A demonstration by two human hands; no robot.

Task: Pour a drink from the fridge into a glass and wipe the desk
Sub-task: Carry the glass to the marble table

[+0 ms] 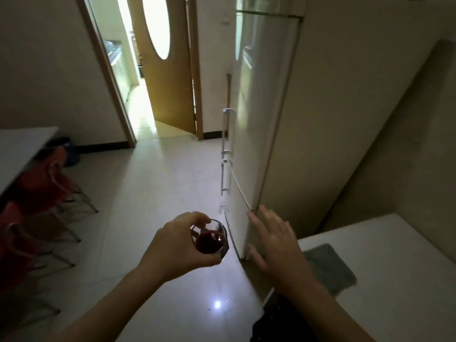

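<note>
- The tall cream-white fridge (256, 124) stands with its doors shut, its white bar handles (225, 154) on the edge away from the wall.
- The left hand (177, 245) is closed around a small clear glass (209, 239), fingers wrapped about its side and thumb over the rim; it holds the glass above the pale tiled floor (158, 193), just off the fridge's lower door on the handle side.
- The glass holds dark red drink in its lower part and tilts slightly.
- The right hand (276, 245) is empty, palm flat and fingers spread, right at the fridge's lower corner; whether it touches the door I cannot tell.
- A grey-green rectangular cloth (328, 267) lies flat on the white desk (394, 280), beside the fridge's base on the wall side, under the right forearm.
- Red metal-legged chairs (44, 193) stand well apart from the fridge, across the floor.
</note>
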